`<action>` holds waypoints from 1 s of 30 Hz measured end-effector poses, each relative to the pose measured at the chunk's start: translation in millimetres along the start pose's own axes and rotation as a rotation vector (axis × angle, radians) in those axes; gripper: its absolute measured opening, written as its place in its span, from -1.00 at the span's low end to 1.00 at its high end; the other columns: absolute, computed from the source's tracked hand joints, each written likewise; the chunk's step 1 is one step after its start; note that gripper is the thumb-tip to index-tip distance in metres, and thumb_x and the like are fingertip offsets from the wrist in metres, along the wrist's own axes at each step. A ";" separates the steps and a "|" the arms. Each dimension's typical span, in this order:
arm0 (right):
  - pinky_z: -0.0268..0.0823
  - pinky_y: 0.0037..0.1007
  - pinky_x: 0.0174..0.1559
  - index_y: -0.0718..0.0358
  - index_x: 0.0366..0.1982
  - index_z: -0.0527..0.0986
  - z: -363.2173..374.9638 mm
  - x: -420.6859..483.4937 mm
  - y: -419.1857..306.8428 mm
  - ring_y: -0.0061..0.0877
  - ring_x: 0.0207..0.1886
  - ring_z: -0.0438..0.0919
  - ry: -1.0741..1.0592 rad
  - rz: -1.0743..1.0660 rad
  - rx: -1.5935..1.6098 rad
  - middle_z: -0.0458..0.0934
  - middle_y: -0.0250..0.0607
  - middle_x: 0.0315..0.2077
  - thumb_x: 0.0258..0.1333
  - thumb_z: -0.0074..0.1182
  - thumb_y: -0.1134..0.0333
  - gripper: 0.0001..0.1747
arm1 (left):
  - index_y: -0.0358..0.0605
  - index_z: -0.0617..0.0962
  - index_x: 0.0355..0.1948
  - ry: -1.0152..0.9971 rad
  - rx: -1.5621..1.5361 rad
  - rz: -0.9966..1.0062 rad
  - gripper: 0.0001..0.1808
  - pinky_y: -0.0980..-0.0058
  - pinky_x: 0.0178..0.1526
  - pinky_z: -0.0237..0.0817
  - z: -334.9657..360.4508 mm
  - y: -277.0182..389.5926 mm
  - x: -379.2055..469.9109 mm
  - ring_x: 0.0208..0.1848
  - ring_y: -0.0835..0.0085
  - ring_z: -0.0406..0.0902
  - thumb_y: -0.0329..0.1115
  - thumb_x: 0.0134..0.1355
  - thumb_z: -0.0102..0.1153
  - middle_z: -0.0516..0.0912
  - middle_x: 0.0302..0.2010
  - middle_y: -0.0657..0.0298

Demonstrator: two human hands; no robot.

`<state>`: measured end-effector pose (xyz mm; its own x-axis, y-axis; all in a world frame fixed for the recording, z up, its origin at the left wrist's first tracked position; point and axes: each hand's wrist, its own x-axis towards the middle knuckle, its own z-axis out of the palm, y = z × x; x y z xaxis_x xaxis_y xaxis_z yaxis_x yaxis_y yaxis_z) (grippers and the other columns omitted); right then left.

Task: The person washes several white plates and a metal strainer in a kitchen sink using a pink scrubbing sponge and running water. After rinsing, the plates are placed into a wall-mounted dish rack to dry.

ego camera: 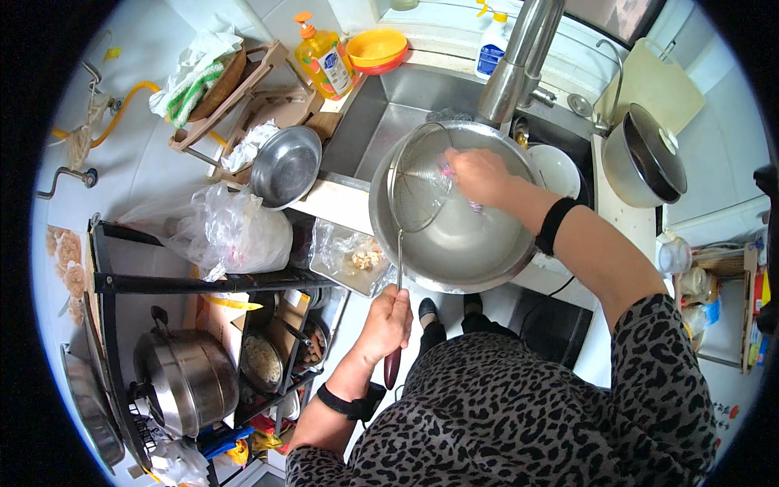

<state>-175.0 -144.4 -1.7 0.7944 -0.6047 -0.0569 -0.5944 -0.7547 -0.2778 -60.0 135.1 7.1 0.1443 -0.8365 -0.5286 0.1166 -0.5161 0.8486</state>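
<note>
My left hand [384, 322] grips the handle of a wire-mesh skimmer [420, 182], its dark red end poking out below my fist. The mesh head is tilted up over a large stainless steel basin [389, 252], which holds some cloudy water. My right hand [481, 175] is closed around a pinkish-purple and white cloth or scrubber, mostly hidden by the fingers and blurred. It presses at the right side of the mesh. A steel faucet [508, 85] rises just behind the basin, which rests across the sink's front edge.
Behind lies the stainless sink [414, 85]. White plates [555, 170] and a lidded pot [639, 161] stand right. A metal bowl [286, 167], plastic bag [243, 225] and food tray [359, 259] sit left, above a rack [213, 283] with pots. Dish soap [325, 61] and colored baskets [377, 49] line the back.
</note>
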 end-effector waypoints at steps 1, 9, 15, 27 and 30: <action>0.43 -0.09 -0.22 0.28 -0.21 0.43 -1.0 2.5 -6.8 -0.06 -0.25 0.60 0.097 -0.001 -0.004 0.57 0.03 -0.27 -0.01 0.05 0.46 -0.75 | -0.16 0.25 -0.42 -0.013 -0.009 -0.004 -0.67 0.58 -0.77 0.12 1.4 1.7 -0.4 -0.84 0.57 0.23 -0.18 0.46 -0.27 0.32 -0.74 0.34; 0.39 -0.11 -0.15 0.27 -0.11 0.37 29.2 27.3 -26.1 0.01 -0.18 0.54 0.131 -0.075 0.255 0.49 0.15 -0.23 -0.13 0.00 0.65 -0.57 | -0.15 0.22 -0.42 -0.114 -0.046 0.003 -0.67 0.60 -0.77 0.10 7.2 12.5 -11.7 -0.84 0.58 0.23 -0.19 0.46 -0.24 0.33 -0.73 0.32; 0.34 -0.14 -0.14 0.28 -0.28 0.38 33.3 13.5 -33.7 -0.01 -0.13 0.53 -0.297 -0.185 0.485 0.51 0.14 -0.29 0.00 -0.14 0.59 -0.80 | -0.18 0.25 -0.38 -0.060 0.051 0.010 -0.70 0.44 -0.71 0.17 -0.6 2.9 -8.2 -0.81 0.39 0.31 -0.19 0.45 -0.21 0.39 -0.74 0.20; 0.43 -0.24 -0.10 0.25 -0.18 0.57 51.5 -42.8 -9.5 -0.19 -0.12 0.60 -0.541 -0.219 -0.274 0.63 -0.07 -0.23 0.10 0.10 0.28 -0.73 | -0.19 0.31 -0.36 0.111 0.317 0.178 -0.71 0.54 -0.59 0.28 9.1 -8.4 2.5 -0.66 0.55 0.40 -0.20 0.44 -0.15 0.44 -0.61 0.31; 0.42 -0.19 -0.12 0.24 -0.21 0.58 35.5 -49.9 5.3 -0.15 -0.15 0.61 -0.467 -0.147 -0.183 0.63 -0.03 -0.27 0.13 0.09 0.22 -0.73 | -0.17 0.29 -0.37 0.055 0.128 0.170 -0.73 0.56 -0.60 0.27 14.9 -5.5 5.7 -0.67 0.57 0.39 -0.23 0.44 -0.17 0.44 -0.60 0.30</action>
<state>-213.4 -109.2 -34.4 0.8174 -0.3425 -0.4632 -0.4511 -0.8806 -0.1448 -74.4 130.5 -0.2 0.2053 -0.9041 -0.3747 -0.0388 -0.3900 0.9200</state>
